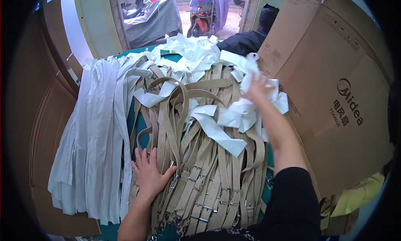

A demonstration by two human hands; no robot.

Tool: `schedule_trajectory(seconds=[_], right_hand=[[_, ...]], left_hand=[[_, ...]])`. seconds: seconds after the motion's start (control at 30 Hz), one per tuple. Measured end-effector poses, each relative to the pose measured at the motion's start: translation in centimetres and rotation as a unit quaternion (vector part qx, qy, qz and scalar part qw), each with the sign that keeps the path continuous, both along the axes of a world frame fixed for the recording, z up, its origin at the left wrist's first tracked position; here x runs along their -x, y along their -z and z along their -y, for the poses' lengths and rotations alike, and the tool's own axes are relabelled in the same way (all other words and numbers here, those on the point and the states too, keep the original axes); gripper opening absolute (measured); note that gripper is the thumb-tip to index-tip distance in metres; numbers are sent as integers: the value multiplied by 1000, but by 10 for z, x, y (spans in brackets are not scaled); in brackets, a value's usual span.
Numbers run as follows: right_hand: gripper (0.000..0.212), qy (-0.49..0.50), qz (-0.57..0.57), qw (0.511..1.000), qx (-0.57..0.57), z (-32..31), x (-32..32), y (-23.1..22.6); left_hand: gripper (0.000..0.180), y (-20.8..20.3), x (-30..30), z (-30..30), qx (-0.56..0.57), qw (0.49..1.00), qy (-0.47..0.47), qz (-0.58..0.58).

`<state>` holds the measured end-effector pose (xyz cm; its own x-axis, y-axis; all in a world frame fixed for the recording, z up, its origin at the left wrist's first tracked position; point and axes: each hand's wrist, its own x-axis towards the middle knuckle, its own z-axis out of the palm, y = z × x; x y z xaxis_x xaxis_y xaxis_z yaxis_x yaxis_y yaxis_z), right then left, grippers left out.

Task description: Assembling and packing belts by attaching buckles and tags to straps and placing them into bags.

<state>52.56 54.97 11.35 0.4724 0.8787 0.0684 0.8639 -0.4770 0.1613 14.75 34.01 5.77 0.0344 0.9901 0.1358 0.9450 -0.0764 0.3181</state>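
Tan straps (213, 166) with metal buckles, like belts, lie in a thick bundle down the middle of the table. My left hand (151, 174) rests on the bundle's left side, palm down with its fingers spread. Farther off on the right, my right hand (260, 90) is among crumpled white strips (240, 115) that look like paper or thin cloth. Motion smears its fingers, so whether they grip a strip cannot be made out. One white strip (221, 134) lies loose across the straps. Several tan straps loop up near the far end.
Long white strips (94, 140) hang in a row on the left. More white scraps (192, 53) are heaped at the back. A big cardboard box (334, 95) stands close on the right, and brown cardboard (46, 128) on the left. The green tabletop (267, 191) shows at the edges.
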Motion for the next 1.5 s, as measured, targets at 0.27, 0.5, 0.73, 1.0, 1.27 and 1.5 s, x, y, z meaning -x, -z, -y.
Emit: schedule_trajectory(seconds=[0.27, 0.5, 0.73, 1.0, 1.27, 1.5], right_hand=[[53, -83, -133, 987, -35, -35, -82, 40], [31, -286, -506, 807, -101, -81, -138, -43], [58, -491, -385, 774, -107, 36, -38, -241], [51, -494, -227, 805, -238, 135, 57, -291], [45, -493, -389, 711, -317, 178, 144, -277], [39, -307, -597, 644, -368, 214, 140, -214]], left_hand=[[82, -22, 15, -35, 80, 992, 96, 23], [70, -12, 14, -31, 36, 997, 59, 33], [68, -6, 14, -18, -120, 991, 64, 13], [58, -63, -45, 37, -223, 919, 236, 223], [27, -125, -156, 95, -405, 753, 482, 192], [72, -106, -99, 40, 201, 473, 248, 821]])
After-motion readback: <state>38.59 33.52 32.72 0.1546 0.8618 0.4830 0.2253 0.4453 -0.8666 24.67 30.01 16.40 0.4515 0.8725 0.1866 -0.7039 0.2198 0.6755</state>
